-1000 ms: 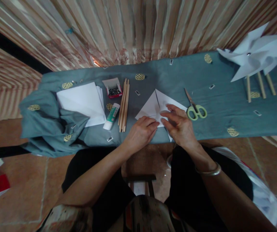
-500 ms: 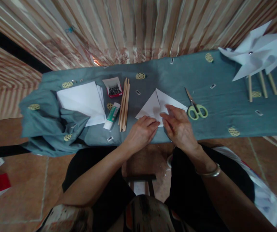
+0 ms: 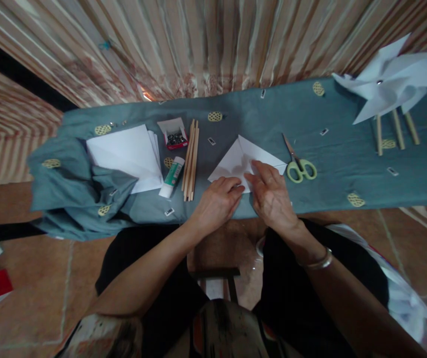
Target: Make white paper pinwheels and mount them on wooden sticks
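Observation:
A square white sheet of paper lies turned like a diamond on the cloth, lines running in from its corners. My left hand is at its near left edge, with the fingers closed together on the paper. Over the near right part, my right hand has its thumb and forefinger bent and apart, the tips just above or touching the sheet; a bangle is on that wrist. Scissors with green handles lie just right of the paper. My hands cover its near corner.
Left of the paper are wooden sticks, a glue stick, an open small box of metal pins and a stack of white paper. Paper pinwheels on sticks lie at the far right. A blue-green cloth covers the table.
My right hand has shifted slightly left and its fingers have drawn in over the sheet. My left hand stays at the near left edge. The whole view has moved a little.

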### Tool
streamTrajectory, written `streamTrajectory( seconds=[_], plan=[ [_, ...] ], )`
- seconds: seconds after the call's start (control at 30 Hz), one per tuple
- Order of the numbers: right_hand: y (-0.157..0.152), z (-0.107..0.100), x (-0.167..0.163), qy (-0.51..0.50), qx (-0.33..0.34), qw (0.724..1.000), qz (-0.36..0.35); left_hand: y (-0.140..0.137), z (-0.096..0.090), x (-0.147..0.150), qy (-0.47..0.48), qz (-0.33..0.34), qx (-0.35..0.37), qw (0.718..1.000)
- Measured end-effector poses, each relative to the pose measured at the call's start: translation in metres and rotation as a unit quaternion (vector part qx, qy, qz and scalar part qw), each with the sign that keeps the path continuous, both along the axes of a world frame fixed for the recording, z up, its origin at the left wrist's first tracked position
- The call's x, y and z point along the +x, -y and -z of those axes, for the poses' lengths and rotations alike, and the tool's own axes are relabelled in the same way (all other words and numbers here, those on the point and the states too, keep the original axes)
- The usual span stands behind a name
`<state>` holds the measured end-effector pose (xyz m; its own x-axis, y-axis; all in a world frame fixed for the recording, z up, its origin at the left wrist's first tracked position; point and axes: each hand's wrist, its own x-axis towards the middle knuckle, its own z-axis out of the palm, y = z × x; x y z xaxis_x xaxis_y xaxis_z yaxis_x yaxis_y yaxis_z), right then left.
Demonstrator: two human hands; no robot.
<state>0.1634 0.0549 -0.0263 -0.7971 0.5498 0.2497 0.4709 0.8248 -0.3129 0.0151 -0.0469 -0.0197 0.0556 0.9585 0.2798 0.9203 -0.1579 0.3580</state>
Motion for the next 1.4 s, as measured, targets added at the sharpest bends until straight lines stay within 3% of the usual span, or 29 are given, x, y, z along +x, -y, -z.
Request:
streamTrajectory(
  seconds=[0.47, 0.7, 0.9, 1.1, 1.3, 1.4],
  plan=[
    [0.003, 0.003, -0.007, -0.006, -0.022, 1.0, 0.002, -0.005, -0.003, 0.001, -0.033, 0.007, -0.029, 0.999],
    [-0.017, -0.002, 0.007, -0.109, -0.081, 0.991, -0.008, -0.005, -0.002, 0.0, -0.04, 0.007, -0.007, 0.999],
    [-0.044, 0.0, 0.015, -0.085, -0.029, 0.994, 0.067, -0.005, 0.0, -0.002, -0.04, 0.011, 0.013, 0.999],
    [-0.049, 0.001, 0.015, -0.048, 0.002, 0.997, 0.061, -0.003, 0.002, -0.006, -0.017, 0.012, 0.04, 0.999],
    [-0.047, -0.005, 0.019, -0.062, 0.009, 0.996, 0.062, 0.001, -0.001, -0.021, -0.01, 0.005, 0.069, 0.998],
    [-0.041, -0.008, 0.022, -0.077, -0.024, 0.994, 0.075, 0.002, 0.0, -0.032, -0.018, -0.01, 0.076, 0.997]
  ],
)
